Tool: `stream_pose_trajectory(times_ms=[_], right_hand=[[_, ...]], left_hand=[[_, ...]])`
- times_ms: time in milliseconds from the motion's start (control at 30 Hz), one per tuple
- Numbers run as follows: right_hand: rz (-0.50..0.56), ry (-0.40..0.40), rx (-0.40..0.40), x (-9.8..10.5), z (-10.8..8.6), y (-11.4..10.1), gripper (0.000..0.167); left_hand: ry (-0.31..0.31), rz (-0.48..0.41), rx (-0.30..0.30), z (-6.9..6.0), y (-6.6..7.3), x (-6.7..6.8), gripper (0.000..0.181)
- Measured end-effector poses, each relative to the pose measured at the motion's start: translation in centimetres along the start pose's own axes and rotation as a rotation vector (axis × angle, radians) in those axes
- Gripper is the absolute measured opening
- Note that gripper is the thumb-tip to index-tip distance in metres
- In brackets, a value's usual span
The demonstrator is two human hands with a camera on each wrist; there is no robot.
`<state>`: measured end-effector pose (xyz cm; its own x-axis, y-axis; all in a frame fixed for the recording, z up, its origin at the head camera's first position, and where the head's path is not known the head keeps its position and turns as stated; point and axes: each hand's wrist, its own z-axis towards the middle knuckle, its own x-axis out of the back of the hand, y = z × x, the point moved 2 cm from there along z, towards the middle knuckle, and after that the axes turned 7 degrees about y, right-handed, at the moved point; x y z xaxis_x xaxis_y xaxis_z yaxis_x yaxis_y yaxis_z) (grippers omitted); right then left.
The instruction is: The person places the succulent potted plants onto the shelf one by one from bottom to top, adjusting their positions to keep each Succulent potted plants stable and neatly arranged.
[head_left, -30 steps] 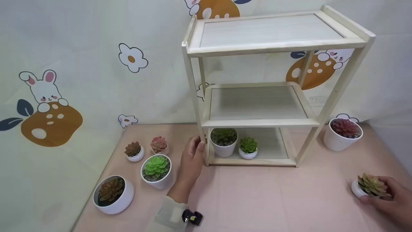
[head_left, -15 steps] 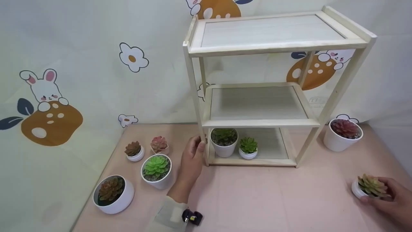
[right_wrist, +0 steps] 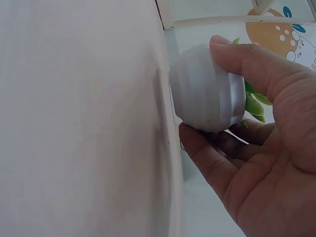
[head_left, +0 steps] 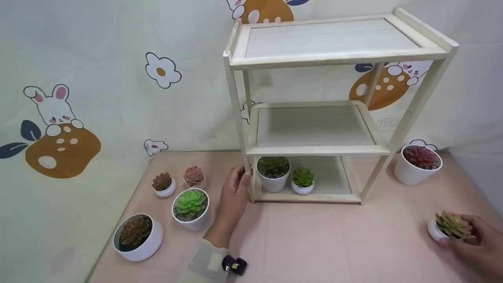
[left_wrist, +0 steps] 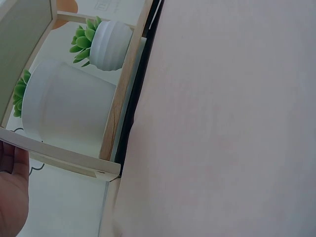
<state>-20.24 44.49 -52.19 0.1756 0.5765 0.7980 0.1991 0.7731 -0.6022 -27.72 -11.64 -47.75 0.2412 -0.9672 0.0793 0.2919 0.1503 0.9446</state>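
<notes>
A wooden three-tier shelf (head_left: 318, 150) stands at the back. My left hand (head_left: 231, 198) holds its left front post low down, the fingertips partly hidden behind it; in the left wrist view the fingers (left_wrist: 15, 160) meet that post (left_wrist: 64, 157). On the bottom tier are a larger white pot with a dark green succulent (head_left: 274, 181) and a small one with a green succulent (head_left: 302, 187). At the right, my right hand (head_left: 481, 241) pinches a small white pot (right_wrist: 207, 91) with a yellow-green succulent (head_left: 454, 225) between thumb and fingers, at the table surface.
Left of my left arm stand a bright green succulent (head_left: 191, 208), a brown one in a wide white pot (head_left: 143, 245), a small brown one (head_left: 163, 184) and a small pink one (head_left: 194, 177). A dark red succulent (head_left: 416, 169) stands right of the shelf.
</notes>
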Motion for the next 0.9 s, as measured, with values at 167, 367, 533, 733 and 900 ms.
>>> stream_pose_trajectory(times_ms=[167,367,533,733,900], right_hand=[[0.002,0.018,0.027,0.1,-0.2,-0.2,0.094],[-0.016,0.002,0.014,0.0,-0.2,-0.5,0.097],[-0.021,-0.004,0.008,0.0,-0.3,-0.8,0.098],[-0.002,-0.046,0.004,0.3,-0.5,-1.5,0.098],[0.031,-0.062,0.014,0.5,-0.8,-2.1,0.098]], left_hand=[[0.007,0.005,-0.002,0.0,-0.1,0.0,0.039],[0.006,0.009,-0.001,0.0,0.0,0.0,0.04],[0.007,0.015,-0.007,0.0,0.0,0.0,0.04],[0.007,0.02,-0.012,0.0,0.1,0.0,0.039],[0.003,0.016,-0.007,0.0,0.0,0.0,0.039]])
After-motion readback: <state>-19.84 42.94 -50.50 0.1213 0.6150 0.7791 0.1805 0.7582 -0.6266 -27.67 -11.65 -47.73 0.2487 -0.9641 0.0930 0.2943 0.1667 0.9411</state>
